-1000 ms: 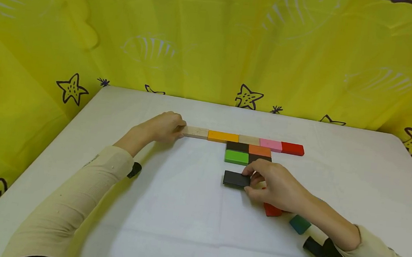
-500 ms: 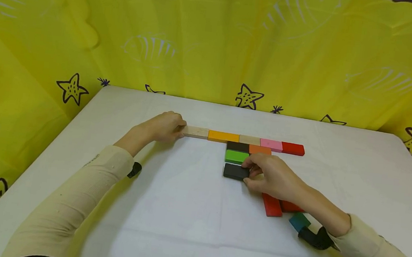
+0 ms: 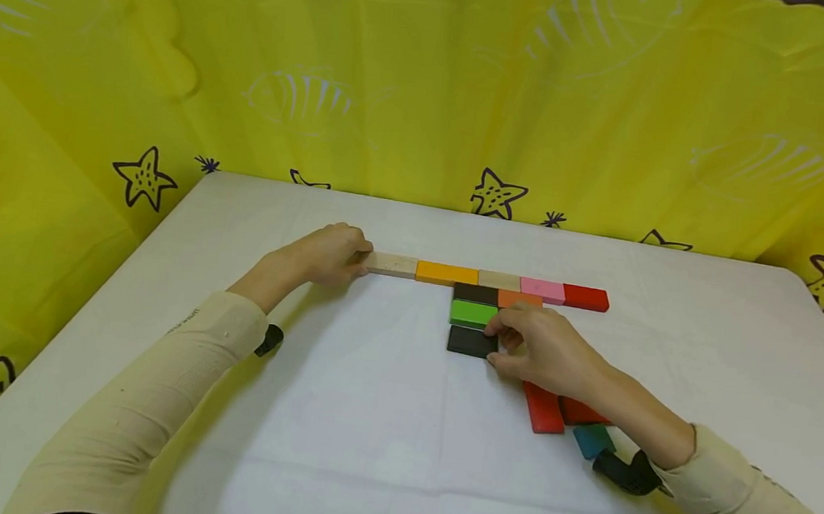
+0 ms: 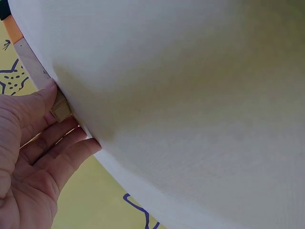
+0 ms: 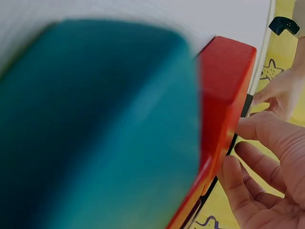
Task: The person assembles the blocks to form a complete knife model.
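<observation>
At the left end of a row of domino-like blocks, my left hand [image 3: 329,255] pinches a plain wooden block [image 3: 392,265]; its end shows between thumb and fingers [image 4: 61,109] in the left wrist view. My right hand [image 3: 553,351] holds a black block [image 3: 471,342] by its right end. That block lies flat, right along the near side of a bright green block [image 3: 473,313]. Beyond the green one are a dark block [image 3: 475,294] and an orange block [image 3: 520,300]. Another dark block seen earlier beside the green one is hidden by my right hand.
Yellow [image 3: 446,274], plain wood [image 3: 498,280], pink [image 3: 542,291] and red [image 3: 585,298] blocks continue the far row. Loose red blocks [image 3: 543,410] and a teal block [image 3: 592,440] lie under the right forearm. A yellow printed curtain [image 3: 415,81] stands behind the white table [image 3: 333,433].
My right hand has slid the black block away from me, closing the gap to the green block. The teal block has shifted slightly left near the right wrist's strap. My left hand has stayed put.
</observation>
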Available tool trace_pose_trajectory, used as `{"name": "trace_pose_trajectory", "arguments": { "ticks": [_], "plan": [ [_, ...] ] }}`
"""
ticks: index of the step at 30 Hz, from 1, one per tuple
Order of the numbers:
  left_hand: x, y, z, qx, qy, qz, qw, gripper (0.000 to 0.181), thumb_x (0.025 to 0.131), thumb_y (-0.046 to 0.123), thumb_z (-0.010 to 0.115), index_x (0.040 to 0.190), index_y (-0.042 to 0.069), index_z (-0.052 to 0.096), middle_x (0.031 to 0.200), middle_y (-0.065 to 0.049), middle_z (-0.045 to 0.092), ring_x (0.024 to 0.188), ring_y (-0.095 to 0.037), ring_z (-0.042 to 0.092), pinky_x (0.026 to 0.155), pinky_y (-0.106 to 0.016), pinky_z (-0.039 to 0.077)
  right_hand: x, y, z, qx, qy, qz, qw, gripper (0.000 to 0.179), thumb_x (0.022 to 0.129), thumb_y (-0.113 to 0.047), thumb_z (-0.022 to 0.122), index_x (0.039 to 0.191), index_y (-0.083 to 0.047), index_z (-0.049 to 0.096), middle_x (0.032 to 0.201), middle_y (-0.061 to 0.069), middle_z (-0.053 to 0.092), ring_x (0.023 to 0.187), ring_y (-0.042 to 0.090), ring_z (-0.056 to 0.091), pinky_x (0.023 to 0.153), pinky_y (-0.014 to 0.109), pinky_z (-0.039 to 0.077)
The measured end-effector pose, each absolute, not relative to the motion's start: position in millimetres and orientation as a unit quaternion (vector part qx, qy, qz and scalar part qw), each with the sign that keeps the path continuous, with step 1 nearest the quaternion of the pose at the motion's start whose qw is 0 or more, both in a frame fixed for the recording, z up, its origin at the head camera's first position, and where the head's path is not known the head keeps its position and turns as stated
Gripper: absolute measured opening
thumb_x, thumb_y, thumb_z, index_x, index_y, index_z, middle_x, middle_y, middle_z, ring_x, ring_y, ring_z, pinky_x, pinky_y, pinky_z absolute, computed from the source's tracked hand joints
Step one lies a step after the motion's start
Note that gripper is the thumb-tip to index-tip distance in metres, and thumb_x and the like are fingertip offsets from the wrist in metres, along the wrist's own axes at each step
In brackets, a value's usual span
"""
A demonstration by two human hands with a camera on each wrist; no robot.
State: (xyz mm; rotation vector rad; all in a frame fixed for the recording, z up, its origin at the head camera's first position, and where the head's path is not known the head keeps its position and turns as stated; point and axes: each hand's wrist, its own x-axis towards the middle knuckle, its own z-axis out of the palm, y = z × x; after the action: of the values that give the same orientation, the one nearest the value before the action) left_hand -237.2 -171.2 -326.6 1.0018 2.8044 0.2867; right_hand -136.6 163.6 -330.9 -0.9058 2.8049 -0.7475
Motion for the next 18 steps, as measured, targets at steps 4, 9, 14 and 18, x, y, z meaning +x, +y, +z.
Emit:
{"name": "trace_pose_trajectory", "arguments": {
  "ticks": [4,9,14,18],
  "plan": [
    [-238.0,-171.4,-326.9,0.335,0.934,0.097,0.074,0.023,0.094,0.007,0.069,0.077,0.007,0.054,0.072,-0.003,0.046,0.073,-0.021,0.043,0.070,-0.034,0.036,-136.8,163.4,-331.2,-0.292,0.923,-0.245,0.043,0.025,0.083,-0.014,0.086,0.103,-0.005,0.073,0.085,-0.002,0.064,0.083,0.015,0.057,0.072,0.028,0.052],
    [-238.5,-171.1,-327.6,0.334,0.934,0.100,0.078,0.029,0.094,0.006,0.069,0.072,0.009,0.051,0.070,-0.002,0.045,0.072,-0.020,0.043,0.070,-0.034,0.036,-137.9,162.9,-331.2,-0.287,0.924,-0.250,0.043,0.025,0.083,-0.016,0.086,0.102,-0.006,0.074,0.083,-0.003,0.064,0.081,0.014,0.058,0.071,0.028,0.053],
    [-238.4,-171.4,-327.6,0.335,0.934,0.099,0.077,0.027,0.094,0.007,0.069,0.074,0.008,0.052,0.071,-0.002,0.045,0.073,-0.020,0.043,0.070,-0.034,0.036,-140.1,162.2,-331.3,-0.283,0.925,-0.251,0.044,0.024,0.083,-0.015,0.086,0.101,-0.005,0.074,0.082,-0.003,0.063,0.080,0.014,0.058,0.071,0.028,0.053],
    [-238.6,-171.3,-327.8,0.333,0.935,0.100,0.078,0.024,0.094,0.007,0.069,0.076,0.008,0.053,0.072,-0.002,0.046,0.073,-0.020,0.043,0.070,-0.034,0.036,-142.1,162.5,-332.1,-0.284,0.924,-0.252,0.041,0.024,0.083,-0.014,0.086,0.101,-0.004,0.074,0.081,-0.003,0.063,0.079,0.014,0.057,0.071,0.027,0.052]
  ]
}}
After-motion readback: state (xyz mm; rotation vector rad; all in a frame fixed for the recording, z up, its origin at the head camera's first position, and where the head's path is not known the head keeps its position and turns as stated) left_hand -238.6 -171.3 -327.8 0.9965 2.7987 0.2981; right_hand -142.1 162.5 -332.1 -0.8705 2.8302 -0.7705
